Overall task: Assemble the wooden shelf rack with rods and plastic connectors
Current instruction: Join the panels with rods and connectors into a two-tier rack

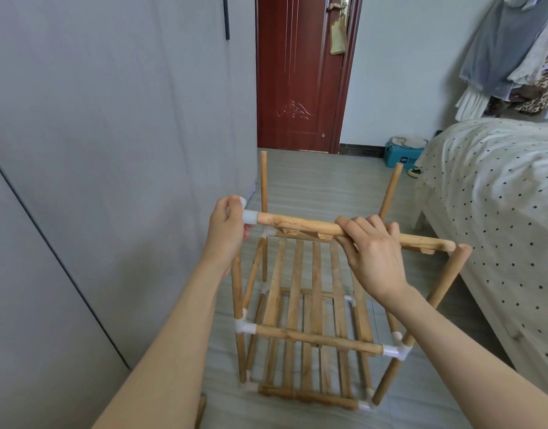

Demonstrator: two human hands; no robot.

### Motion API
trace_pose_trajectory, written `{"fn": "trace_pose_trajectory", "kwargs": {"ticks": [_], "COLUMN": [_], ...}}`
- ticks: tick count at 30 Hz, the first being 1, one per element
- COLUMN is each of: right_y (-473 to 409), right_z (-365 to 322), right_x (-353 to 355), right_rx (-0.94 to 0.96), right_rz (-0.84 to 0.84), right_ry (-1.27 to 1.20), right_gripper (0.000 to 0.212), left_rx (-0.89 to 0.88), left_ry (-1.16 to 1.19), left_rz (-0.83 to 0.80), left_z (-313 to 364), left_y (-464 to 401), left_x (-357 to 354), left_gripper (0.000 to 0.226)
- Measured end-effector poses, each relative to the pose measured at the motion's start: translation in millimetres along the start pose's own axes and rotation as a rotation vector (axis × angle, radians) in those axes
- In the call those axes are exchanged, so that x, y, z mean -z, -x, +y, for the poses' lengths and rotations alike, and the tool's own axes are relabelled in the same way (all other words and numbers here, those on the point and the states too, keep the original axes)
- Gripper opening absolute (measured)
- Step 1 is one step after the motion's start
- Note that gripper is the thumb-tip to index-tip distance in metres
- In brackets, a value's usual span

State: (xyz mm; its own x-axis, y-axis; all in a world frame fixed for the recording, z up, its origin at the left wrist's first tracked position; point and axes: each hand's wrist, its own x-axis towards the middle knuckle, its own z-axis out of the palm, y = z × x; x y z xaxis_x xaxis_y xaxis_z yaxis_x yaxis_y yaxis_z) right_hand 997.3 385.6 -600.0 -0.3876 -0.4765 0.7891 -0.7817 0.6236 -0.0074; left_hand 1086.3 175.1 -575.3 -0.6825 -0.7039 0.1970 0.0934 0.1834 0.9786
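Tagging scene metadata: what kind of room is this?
Most likely a bedroom: a bed with a dotted cover on the right, clothes hanging above it, and a dark red door ahead.

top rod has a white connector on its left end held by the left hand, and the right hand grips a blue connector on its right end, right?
Not quite. The head view shows the right hand gripping the bare top rod near its middle; its right end has no connector. The left hand does hold the white connector on the left end.
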Motion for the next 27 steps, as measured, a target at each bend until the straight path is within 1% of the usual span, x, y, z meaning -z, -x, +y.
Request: {"fn": "trace_pose_trajectory", "kwargs": {"ticks": [7, 10, 13, 15, 17, 18, 23, 27], "right_y": [0, -2, -6, -8, -10, -11, -8, -7], "right_z": [-8, -10, -10, -11, -13, -14, -24, -24], "right_x": [-1, 0, 3, 5, 6, 6, 8, 11], "right_rx": [-0.012, 0.003, 0.028, 0.040, 0.040, 0.033, -0.027, -0.037], "right_rz": [-0.016, 0.003, 0.020, 0.032, 0.038, 0.035, 0.002, -0.002], "right_ry": [0.009, 0.038, 0.077, 0.106, 0.120, 0.121, 0.060, 0.045], "right_gripper": [0.032, 0.024, 0.025, 0.021, 0.013, 0.012, 0.011, 0.012], "left_rx": [0.022, 0.025, 0.014, 0.004, -0.006, -0.005, 0.022, 0.064], "left_ry": [0.012, 0.015, -0.032, -0.060, -0.077, -0.076, -0.041, 0.018], "left_rz": [-0.033, -0.039, -0.061, -0.076, -0.086, -0.088, -0.106, -0.147], "left_z": [3, 4, 3, 2, 3, 4, 4, 5], "left_y": [7, 9, 8, 8, 9, 9, 11, 12], "left_x": [1, 4, 6, 6, 5, 5, 5, 6], "left_gripper": [0.028, 0.028, 0.043, 0.048, 0.045, 0.043, 0.040, 0.046]}}
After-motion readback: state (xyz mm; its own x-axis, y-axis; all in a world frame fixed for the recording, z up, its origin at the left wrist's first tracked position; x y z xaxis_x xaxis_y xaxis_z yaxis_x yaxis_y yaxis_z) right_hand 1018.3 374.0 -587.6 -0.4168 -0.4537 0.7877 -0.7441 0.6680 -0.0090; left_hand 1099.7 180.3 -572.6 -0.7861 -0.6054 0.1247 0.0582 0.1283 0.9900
